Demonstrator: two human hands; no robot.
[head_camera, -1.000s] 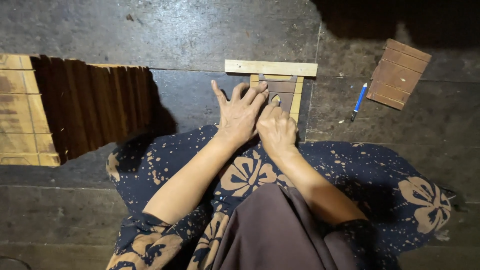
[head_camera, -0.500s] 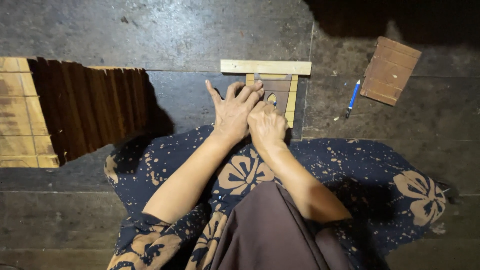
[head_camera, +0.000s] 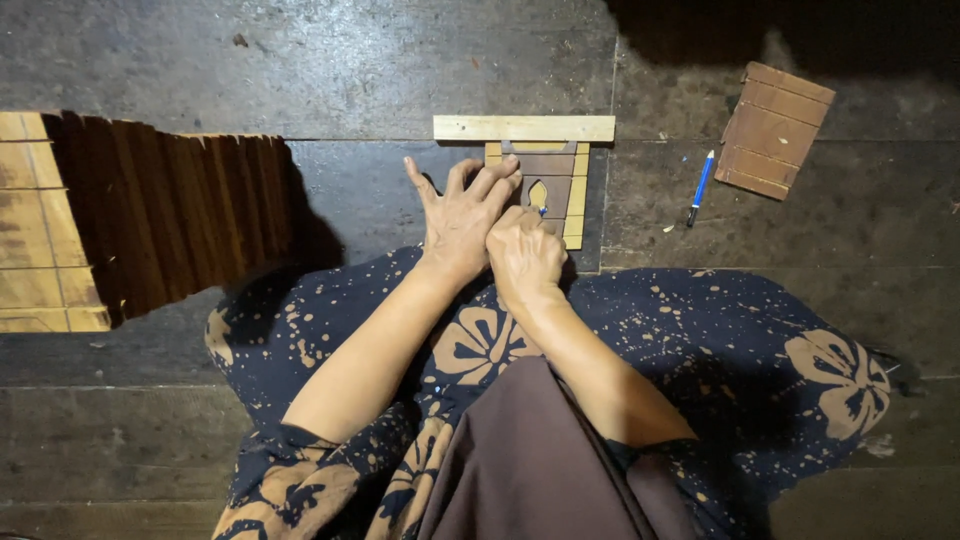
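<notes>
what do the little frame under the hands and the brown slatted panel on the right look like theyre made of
Frame: pale unfinished wood by its yellowish, matte strips, around a darker brown insert with a cutout. Slatted panel: reddish-brown wood slats, possibly stained. Left hand and right hand rest on the frame.

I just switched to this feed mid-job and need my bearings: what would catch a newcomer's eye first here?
Both hands meet at centre: the left hand lies spread and the right hand curls beside it, on a small wooden frame with a pale top bar on the dark plank floor. A stack of wooden slats fills the left edge. Upper right lie a brown slatted panel and a blue pencil.
</notes>
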